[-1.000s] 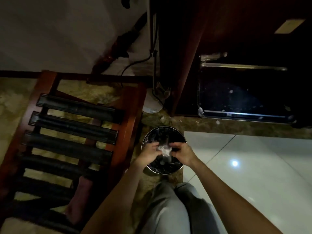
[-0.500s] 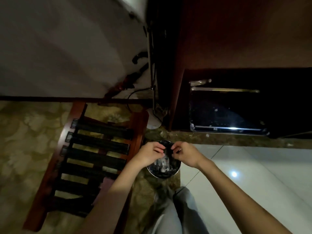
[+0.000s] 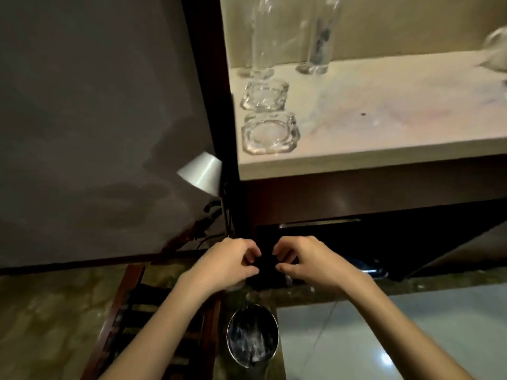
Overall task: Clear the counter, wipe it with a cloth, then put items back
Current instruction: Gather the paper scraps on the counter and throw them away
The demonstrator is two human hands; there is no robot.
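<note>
My left hand [image 3: 227, 266] and my right hand [image 3: 304, 263] hover close together, fingers curled toward each other, in front of the dark cabinet. The gap between them is black, so any held thing is hidden. Above them is the pale counter [image 3: 384, 149]. At its left end sit two square glass ashtrays [image 3: 270, 133] [image 3: 264, 98], with two tall clear bottles [image 3: 262, 37] [image 3: 319, 37] behind. A blurred white thing [image 3: 496, 50] lies at the far right of the counter.
A round metal bin [image 3: 252, 335] with crumpled clear waste stands on the floor below my hands. A slatted wooden rack [image 3: 153, 319] is to its left, a white lampshade [image 3: 201, 171] by the cabinet's edge, and a glass-fronted fridge [image 3: 356, 242] under the counter.
The view has swung up from the bin to the counter. My hands rose away from the bin, still close together; the crumpled pale thing seen between them a second ago no longer shows there.
</note>
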